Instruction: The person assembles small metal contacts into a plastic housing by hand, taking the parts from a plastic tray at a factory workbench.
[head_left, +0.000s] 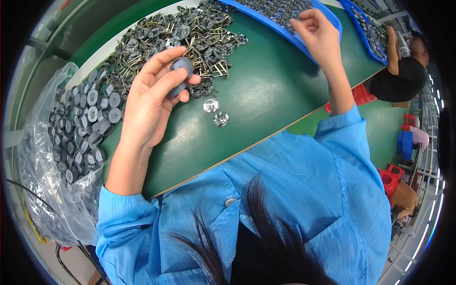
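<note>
— What do we have in our left hand (152, 97)?
— Its fingers (164, 59) are closed on a small grey round cap (181, 66), held above the green bench (256, 95) beside the heap of metal parts (185, 33).
— And our right hand (319, 34)?
— It's loosely curled over the blue tray (304, 40); we cannot tell if it grips anything. Two small metal pieces (216, 112) lie on the bench between.

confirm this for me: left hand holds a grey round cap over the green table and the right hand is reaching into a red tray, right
Not quite. The head view shows the right hand at a blue tray, not a red one. The left hand does hold a grey round cap over the green table.
</note>
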A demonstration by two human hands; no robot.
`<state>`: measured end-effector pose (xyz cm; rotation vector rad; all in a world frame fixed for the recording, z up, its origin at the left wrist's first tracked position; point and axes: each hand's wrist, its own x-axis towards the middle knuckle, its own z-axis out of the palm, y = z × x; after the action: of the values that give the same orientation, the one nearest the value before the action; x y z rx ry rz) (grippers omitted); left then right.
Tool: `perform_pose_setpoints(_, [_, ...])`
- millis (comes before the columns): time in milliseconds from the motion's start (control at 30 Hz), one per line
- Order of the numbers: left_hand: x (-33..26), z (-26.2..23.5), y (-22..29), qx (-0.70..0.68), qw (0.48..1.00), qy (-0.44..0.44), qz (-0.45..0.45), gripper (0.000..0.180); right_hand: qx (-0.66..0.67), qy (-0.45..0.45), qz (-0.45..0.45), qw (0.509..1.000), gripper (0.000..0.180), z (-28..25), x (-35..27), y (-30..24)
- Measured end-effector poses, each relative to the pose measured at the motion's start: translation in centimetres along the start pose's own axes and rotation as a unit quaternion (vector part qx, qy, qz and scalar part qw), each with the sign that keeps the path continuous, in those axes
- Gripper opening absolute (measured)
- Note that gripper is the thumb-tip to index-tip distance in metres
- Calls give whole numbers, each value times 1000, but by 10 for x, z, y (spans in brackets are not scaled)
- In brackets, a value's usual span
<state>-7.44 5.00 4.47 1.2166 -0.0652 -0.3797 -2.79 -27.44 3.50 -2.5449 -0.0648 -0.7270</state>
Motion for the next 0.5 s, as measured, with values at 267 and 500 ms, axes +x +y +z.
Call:
perform_pose_setpoints(267, [5,-7,-3,5,999,-37,-16,34,268,-271,-171,908,15,24,-89,-124])
perform_pose_setpoints(500, [-4,0,-12,220,970,-61,80,45,286,-277,-71,915,11,14,-88,-110])
